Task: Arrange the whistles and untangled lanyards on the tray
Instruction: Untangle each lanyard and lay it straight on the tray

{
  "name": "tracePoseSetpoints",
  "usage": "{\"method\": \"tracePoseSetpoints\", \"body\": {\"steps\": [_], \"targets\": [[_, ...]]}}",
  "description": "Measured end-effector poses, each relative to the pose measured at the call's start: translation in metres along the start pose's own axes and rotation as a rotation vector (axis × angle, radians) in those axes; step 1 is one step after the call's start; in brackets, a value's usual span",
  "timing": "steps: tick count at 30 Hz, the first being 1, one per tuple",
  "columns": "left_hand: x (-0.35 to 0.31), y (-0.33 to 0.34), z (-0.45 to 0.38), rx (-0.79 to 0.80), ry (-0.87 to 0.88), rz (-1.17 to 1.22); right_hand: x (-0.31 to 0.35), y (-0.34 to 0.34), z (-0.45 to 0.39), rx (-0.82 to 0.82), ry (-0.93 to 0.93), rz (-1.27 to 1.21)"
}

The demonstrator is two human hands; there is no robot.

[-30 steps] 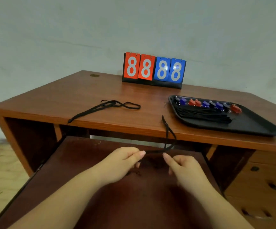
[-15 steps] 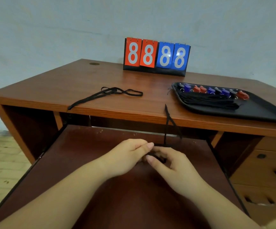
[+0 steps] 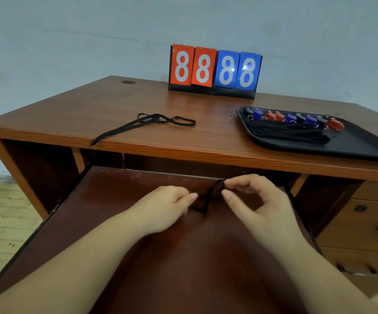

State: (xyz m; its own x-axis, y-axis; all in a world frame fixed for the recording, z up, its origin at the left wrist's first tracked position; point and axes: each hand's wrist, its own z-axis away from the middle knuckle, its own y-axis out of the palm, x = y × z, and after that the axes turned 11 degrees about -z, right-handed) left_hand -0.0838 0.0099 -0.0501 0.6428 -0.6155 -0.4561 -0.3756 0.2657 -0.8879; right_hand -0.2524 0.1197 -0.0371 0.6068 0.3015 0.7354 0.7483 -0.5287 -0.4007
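Note:
My left hand [image 3: 169, 208] and my right hand [image 3: 254, 200] pinch a black lanyard [image 3: 208, 197] between them, just above the pulled-out keyboard shelf [image 3: 138, 223] below the desk edge. The cord is bunched into a small loop between my fingertips. A second black lanyard [image 3: 151, 122] lies tangled on the desk [image 3: 206, 141], one end hanging over the front edge. At the right, a black tray [image 3: 364, 143] holds a row of red and blue whistles [image 3: 294, 117] with a bundle of straightened lanyards [image 3: 285, 133] in front of them.
A flip scoreboard [image 3: 215, 70] showing 8888 stands at the back of the desk against the wall. Drawers [image 3: 362, 223] sit under the desk on the right. A cable hole [image 3: 128, 82] is at the far left corner.
The lanyard that hung from the desk edge has been pulled off it and gathered between my hands. My right hand has shifted up and to the right.

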Motion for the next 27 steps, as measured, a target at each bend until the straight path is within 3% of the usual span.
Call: {"method": "tracePoseSetpoints", "body": {"steps": [3,7,10,14,19,22,25,27], "targets": [[-0.015,0.006,0.002,0.042,0.121,0.243,0.001,0.009,0.004,0.228,-0.009,0.084],[-0.018,0.010,0.004,0.114,0.121,0.575,0.000,0.016,0.009,0.434,0.207,-0.042],[-0.015,0.012,0.003,0.093,0.079,0.603,0.003,0.014,0.009,0.435,0.256,-0.089],[-0.013,0.009,0.001,0.087,0.035,0.582,-0.001,0.009,0.005,0.425,0.191,0.033],[0.012,0.000,-0.002,0.043,-0.013,0.319,-0.029,-0.019,-0.012,0.209,0.251,0.113],[0.025,-0.003,-0.005,0.032,-0.051,0.352,-0.041,-0.028,-0.014,0.128,0.341,0.074],[0.015,-0.001,-0.003,0.007,0.033,0.273,-0.033,-0.019,-0.011,0.093,0.257,0.092],[0.000,0.004,0.001,0.020,0.123,0.239,-0.022,-0.008,-0.007,0.164,0.174,0.041]]}}
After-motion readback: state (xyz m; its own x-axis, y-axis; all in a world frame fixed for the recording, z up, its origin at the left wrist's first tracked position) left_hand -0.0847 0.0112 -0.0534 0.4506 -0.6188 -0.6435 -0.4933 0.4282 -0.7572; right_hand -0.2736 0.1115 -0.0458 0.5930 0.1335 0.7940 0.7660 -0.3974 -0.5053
